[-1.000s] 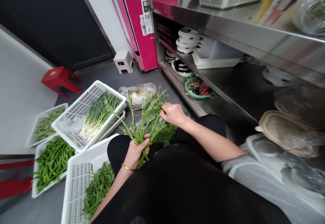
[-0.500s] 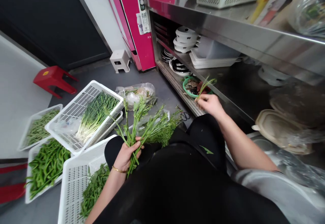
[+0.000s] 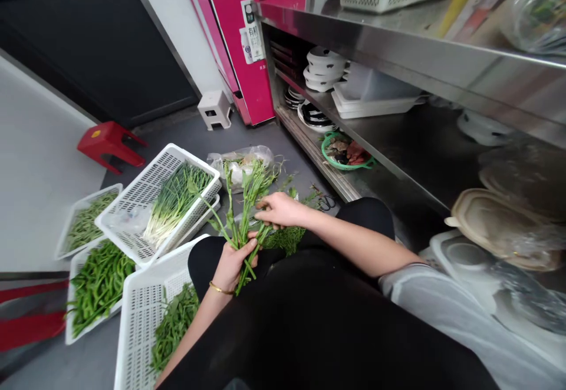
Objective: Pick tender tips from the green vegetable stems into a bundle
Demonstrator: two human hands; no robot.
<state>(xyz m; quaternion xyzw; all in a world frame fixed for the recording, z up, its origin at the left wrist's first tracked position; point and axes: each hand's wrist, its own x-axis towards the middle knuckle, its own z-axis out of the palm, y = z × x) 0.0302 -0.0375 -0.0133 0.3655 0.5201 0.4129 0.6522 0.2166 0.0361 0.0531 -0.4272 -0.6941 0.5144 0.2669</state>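
Note:
My left hand (image 3: 232,263), with a gold bangle on the wrist, is closed around the lower stems of a bunch of green leafy stalks (image 3: 241,201) held upright over my lap. My right hand (image 3: 278,209) lies across the middle of that bunch, its fingers pinched on one of the stalks. Under the bunch a pile of fine green trimmings (image 3: 287,238) rests by my knee. I sit low in black trousers, with a white basket (image 3: 141,307) of picked greens at my left knee.
White baskets on the floor hold scallions (image 3: 172,198) and green pods (image 3: 99,284). A plastic bag (image 3: 241,163) lies behind the bunch. Red stool (image 3: 108,142) and white stool (image 3: 214,107) stand farther back. A steel shelf unit (image 3: 398,54) with plates and a green bowl (image 3: 347,153) runs along the right.
My right hand came back from the green bowl on the lower shelf, where it held a plucked stalk, and now pinches the bunch again. The left hand kept its grip.

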